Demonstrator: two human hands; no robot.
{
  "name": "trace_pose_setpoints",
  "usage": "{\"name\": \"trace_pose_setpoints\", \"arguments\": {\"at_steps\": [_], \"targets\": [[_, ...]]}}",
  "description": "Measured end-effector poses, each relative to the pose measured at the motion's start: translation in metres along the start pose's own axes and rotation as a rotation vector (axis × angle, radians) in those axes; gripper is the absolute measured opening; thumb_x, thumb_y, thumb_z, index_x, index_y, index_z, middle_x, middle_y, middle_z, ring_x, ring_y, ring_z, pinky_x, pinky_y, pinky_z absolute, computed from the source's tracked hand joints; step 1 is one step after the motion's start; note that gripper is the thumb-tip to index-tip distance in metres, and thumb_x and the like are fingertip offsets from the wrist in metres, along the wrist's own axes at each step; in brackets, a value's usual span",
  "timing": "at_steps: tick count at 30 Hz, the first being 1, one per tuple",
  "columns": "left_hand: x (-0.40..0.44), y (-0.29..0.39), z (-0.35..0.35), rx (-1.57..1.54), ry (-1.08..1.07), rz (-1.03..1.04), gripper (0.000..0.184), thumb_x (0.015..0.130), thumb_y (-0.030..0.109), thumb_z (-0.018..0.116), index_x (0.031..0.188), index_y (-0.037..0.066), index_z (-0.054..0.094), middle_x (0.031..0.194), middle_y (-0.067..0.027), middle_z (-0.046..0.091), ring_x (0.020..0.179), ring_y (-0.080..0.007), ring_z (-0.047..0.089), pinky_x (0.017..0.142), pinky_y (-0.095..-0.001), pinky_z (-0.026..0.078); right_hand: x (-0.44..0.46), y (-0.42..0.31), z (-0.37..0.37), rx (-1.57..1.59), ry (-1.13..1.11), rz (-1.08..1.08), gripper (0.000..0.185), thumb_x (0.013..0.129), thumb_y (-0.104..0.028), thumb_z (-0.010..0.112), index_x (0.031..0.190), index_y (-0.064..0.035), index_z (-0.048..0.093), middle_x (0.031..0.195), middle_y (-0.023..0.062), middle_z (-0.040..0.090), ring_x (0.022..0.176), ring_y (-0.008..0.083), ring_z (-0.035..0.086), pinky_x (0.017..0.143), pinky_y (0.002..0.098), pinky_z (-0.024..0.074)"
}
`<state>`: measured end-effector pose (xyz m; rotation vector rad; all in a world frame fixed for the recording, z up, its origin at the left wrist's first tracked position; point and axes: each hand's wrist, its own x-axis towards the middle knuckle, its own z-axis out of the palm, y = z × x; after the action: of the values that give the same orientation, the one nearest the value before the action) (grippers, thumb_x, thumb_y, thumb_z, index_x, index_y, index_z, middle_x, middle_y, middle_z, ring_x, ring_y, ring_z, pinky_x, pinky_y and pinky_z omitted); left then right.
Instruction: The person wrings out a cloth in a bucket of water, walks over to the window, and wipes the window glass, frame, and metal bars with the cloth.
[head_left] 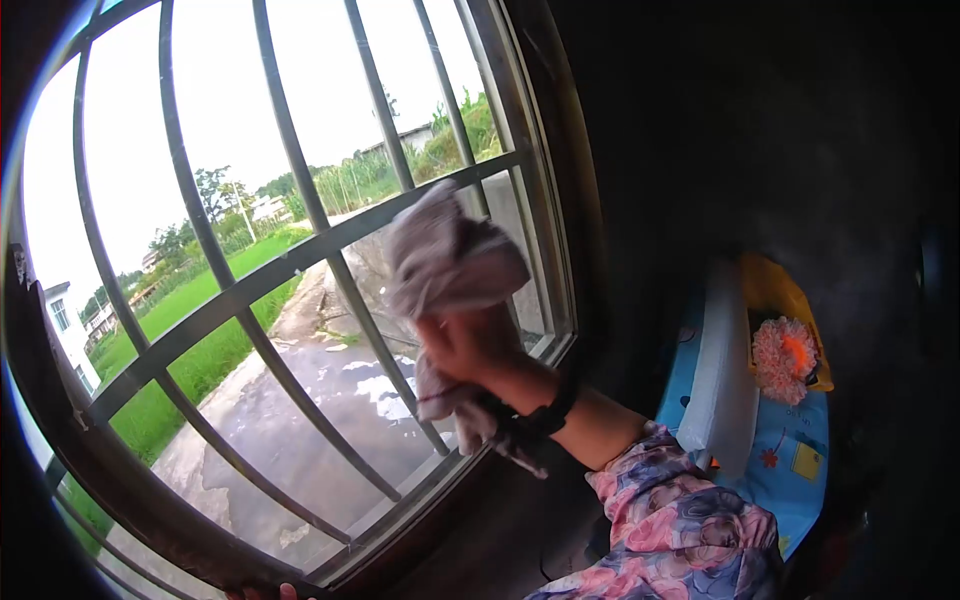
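My right hand [470,345], with a dark band on the wrist and a floral sleeve, is closed around a crumpled greyish-pink cloth [455,250]. It is raised before the lower right part of the barred window [330,243]. Part of the cloth bunches above the fingers, and its loose end hangs below the palm. Whether the cloth touches the pane or bars cannot be made out. Only a few fingertips of my left hand [285,592] show at the bottom edge, by the lower window frame [350,570]; the rest is out of view.
Metal bars cross the window, with a wet paved yard [300,400] and green field [200,300] outside. On the right are a blue printed surface [790,440], a white block-like object [722,370], a yellow item [765,280] and a pink fluffy flower-like object [783,360]. Deep shadow surrounds them.
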<state>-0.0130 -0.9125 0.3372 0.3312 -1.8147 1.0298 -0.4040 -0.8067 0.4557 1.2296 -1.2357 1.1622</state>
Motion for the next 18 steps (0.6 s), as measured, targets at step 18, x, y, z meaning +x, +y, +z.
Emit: {"name": "trace_pose_setpoints", "arguments": {"at_steps": [18], "targets": [[0.005,0.001,0.002,0.035,0.056,0.051,0.035,0.088,0.042,0.043,0.101,0.014,0.059,0.127,-0.0179,0.039,0.121,-0.0406,0.033,0.099,-0.0588,0.019,-0.046,0.104,-0.003,-0.075,0.286,0.261,0.024,0.084,-0.021,0.053,0.098,-0.0038,0.059,0.101,0.0173,0.058,0.098,0.0333,0.053,0.087,0.0403,0.0385]]}}
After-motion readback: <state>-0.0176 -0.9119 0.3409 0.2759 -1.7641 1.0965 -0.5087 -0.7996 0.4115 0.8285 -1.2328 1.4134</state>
